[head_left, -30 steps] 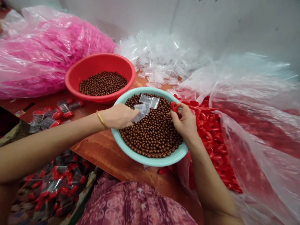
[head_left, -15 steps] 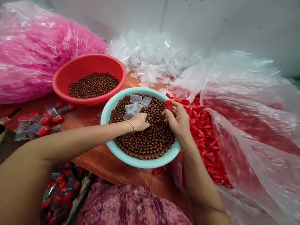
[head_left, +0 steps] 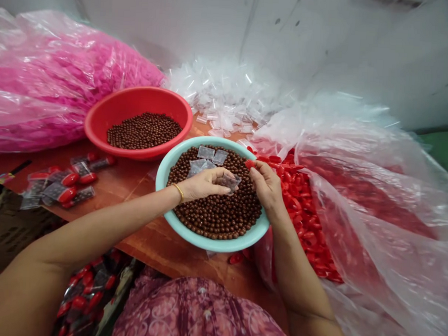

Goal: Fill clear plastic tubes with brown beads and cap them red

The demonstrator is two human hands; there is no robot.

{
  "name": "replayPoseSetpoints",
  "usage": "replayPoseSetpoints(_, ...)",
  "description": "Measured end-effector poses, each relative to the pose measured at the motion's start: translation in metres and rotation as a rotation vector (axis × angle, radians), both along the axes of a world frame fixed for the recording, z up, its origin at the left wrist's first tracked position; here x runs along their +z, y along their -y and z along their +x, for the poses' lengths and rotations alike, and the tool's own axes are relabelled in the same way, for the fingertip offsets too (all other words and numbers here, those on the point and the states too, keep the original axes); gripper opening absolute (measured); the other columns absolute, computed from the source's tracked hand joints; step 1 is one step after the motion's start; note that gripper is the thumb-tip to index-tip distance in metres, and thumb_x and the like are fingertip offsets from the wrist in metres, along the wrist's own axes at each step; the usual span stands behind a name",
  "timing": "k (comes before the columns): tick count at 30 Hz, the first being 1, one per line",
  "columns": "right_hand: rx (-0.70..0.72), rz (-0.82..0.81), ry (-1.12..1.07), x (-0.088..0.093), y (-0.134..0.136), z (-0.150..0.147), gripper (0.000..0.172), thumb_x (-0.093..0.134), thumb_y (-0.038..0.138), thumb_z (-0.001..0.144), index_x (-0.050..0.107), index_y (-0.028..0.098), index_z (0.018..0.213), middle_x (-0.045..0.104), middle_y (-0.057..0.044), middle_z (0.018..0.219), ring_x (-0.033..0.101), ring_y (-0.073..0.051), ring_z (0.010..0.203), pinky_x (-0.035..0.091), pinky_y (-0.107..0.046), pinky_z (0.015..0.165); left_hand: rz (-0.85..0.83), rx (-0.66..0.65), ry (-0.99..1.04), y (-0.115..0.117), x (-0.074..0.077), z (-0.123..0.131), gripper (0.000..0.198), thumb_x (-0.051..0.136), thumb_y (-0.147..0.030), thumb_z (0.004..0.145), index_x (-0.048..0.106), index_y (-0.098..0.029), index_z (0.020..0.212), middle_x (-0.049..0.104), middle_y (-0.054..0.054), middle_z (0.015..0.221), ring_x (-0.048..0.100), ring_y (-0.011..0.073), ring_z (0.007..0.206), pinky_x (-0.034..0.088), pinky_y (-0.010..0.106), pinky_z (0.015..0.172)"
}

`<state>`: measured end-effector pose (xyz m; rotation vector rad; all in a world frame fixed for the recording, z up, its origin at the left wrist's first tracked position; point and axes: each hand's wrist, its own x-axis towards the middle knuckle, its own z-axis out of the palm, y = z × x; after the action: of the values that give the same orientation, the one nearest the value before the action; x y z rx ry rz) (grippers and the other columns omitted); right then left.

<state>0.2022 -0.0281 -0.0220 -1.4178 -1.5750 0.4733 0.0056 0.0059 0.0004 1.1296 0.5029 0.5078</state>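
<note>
A teal bowl [head_left: 206, 241] heaped with small brown balls [head_left: 218, 215] stands in front of me on the wooden table. Over it, my left hand [head_left: 204, 183] pinches a small clear plastic bag [head_left: 231, 181]. My right hand [head_left: 267, 184] is closed on a small red piece [head_left: 250, 164], just right of the bag. A few more clear bags [head_left: 207, 157] lie on the balls at the bowl's far side.
A red bowl [head_left: 138, 102] of brown balls sits behind left. A big pink sack [head_left: 45, 81] lies far left, a heap of clear bags [head_left: 227, 94] at the back, an open sack of red pieces [head_left: 311, 211] on the right. Filled packets [head_left: 60, 183] lie left.
My left hand has lifted off the brown balls with a clear bag pinched in it and moved toward my right hand. The right hand has stayed in place with the red piece.
</note>
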Motion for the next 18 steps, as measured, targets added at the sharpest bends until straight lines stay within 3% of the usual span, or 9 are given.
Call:
replayPoseSetpoints(4, -0.023, -0.030, -0.004, 0.001, -0.002, -0.002, 0.025, 0.053, 0.038, 0.080, 0.061, 0.020, 0.095, 0.065, -0.003, 0.088, 0.058, -0.018, 0.083, 0.047, -0.032, 0.076, -0.034, 0.039, 0.019, -0.003, -0.001, -0.002, 0.036, 0.076, -0.015, 0.062, 0.056, -0.013, 0.093, 0.066, 0.004, 0.092, 0.062, 0.0123, 0.087, 0.046, 0.030, 0.085)
replayPoseSetpoints(7, -0.001, -0.094, -0.133, 0.003, -0.002, -0.003, 0.026, 0.050, 0.040, 0.081, 0.060, 0.020, 0.094, 0.058, 0.001, 0.071, 0.053, -0.014, 0.065, 0.045, -0.026, 0.060, -0.066, 0.053, 0.034, -0.004, -0.001, -0.005, 0.038, 0.075, -0.015, 0.062, 0.055, -0.013, 0.095, 0.066, 0.005, 0.092, 0.064, 0.0126, 0.084, 0.048, 0.027, 0.078)
replayPoseSetpoints(9, 0.037, -0.145, -0.276, 0.007, 0.001, -0.006, 0.027, 0.049, 0.042, 0.081, 0.059, 0.020, 0.094, 0.046, 0.004, 0.059, 0.043, -0.010, 0.050, 0.037, -0.023, 0.047, -0.068, 0.039, 0.015, -0.004, -0.002, -0.005, 0.038, 0.074, -0.015, 0.063, 0.054, -0.013, 0.096, 0.066, 0.004, 0.090, 0.064, 0.0115, 0.078, 0.049, 0.025, 0.073)
replayPoseSetpoints(13, 0.116, -0.238, -0.482, 0.016, 0.011, -0.018, 0.033, 0.050, 0.043, 0.079, 0.061, 0.020, 0.100, 0.036, 0.008, 0.051, 0.030, -0.007, 0.039, 0.029, -0.022, 0.038, 0.025, -0.007, -0.051, -0.004, -0.004, -0.003, 0.033, 0.069, -0.016, 0.067, 0.053, -0.013, 0.096, 0.064, 0.002, 0.084, 0.061, 0.0084, 0.068, 0.048, 0.022, 0.065)
replayPoseSetpoints(16, 0.114, -0.233, -0.367, 0.018, 0.017, -0.026, 0.036, 0.051, 0.043, 0.080, 0.064, 0.020, 0.105, 0.050, 0.004, 0.055, 0.044, -0.010, 0.044, 0.040, -0.025, 0.043, 0.154, -0.040, -0.090, -0.002, -0.005, -0.001, 0.028, 0.066, -0.018, 0.070, 0.052, -0.013, 0.094, 0.059, -0.001, 0.079, 0.057, 0.0077, 0.065, 0.047, 0.021, 0.062)
replayPoseSetpoints(18, 0.099, -0.161, -0.210, 0.018, 0.018, -0.029, 0.035, 0.050, 0.040, 0.082, 0.066, 0.020, 0.106, 0.066, -0.001, 0.074, 0.061, -0.015, 0.065, 0.052, -0.030, 0.062, 0.260, -0.048, -0.114, 0.000, -0.004, -0.001, 0.026, 0.063, -0.019, 0.072, 0.052, -0.013, 0.095, 0.058, -0.001, 0.080, 0.055, 0.0085, 0.066, 0.046, 0.022, 0.062)
